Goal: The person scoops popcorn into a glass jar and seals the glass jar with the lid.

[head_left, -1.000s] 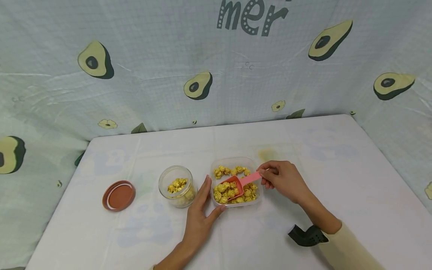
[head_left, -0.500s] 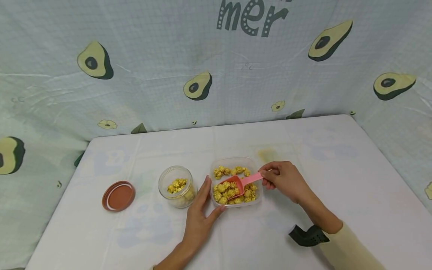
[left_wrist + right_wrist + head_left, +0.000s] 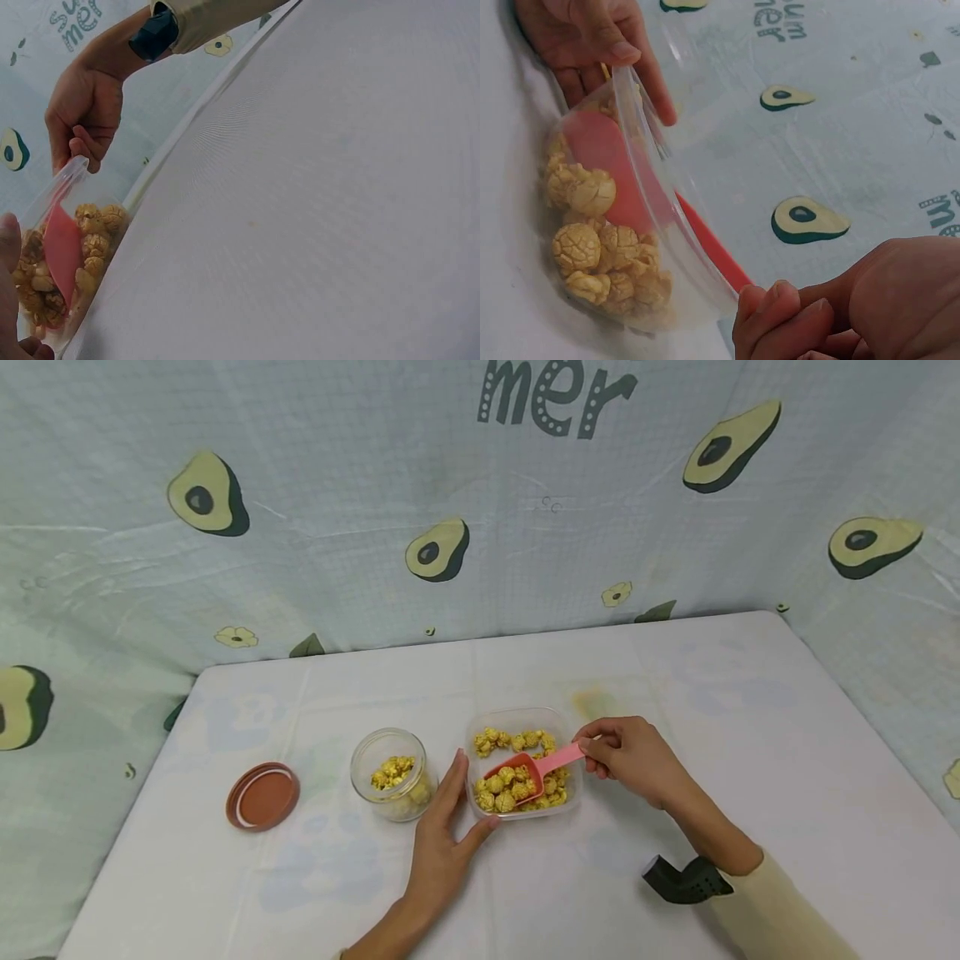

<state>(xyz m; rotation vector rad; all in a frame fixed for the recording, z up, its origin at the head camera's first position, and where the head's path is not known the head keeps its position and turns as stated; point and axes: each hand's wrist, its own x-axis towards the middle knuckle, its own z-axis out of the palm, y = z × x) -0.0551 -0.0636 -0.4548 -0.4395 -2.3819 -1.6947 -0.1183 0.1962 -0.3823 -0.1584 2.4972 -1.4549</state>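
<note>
My right hand (image 3: 630, 760) pinches the handle of a pink scoop (image 3: 558, 757) between thumb and fingers. The scoop's bowl sits low in a clear plastic container (image 3: 517, 718), with yellow popcorn (image 3: 505, 800) in and around it. My left hand (image 3: 438, 864) rests against the container's left and near sides, fingers extended and thumb at the near corner. In the right wrist view, that thumb (image 3: 615, 41) touches the container's rim. Just left of this hand stands a glass jar (image 3: 375, 797), lidless and partly filled with popcorn.
A reddish-brown round lid (image 3: 264, 797) lies on the white-covered table (image 3: 187, 893), left of the jar. Behind the table hangs a pale cloth (image 3: 330, 485) printed with avocados. A black device (image 3: 686, 881) is worn at my right wrist.
The scoop's bowl has shifted slightly within the container, and some popcorn by its lip has moved. Both hands keep nearly the same places.
</note>
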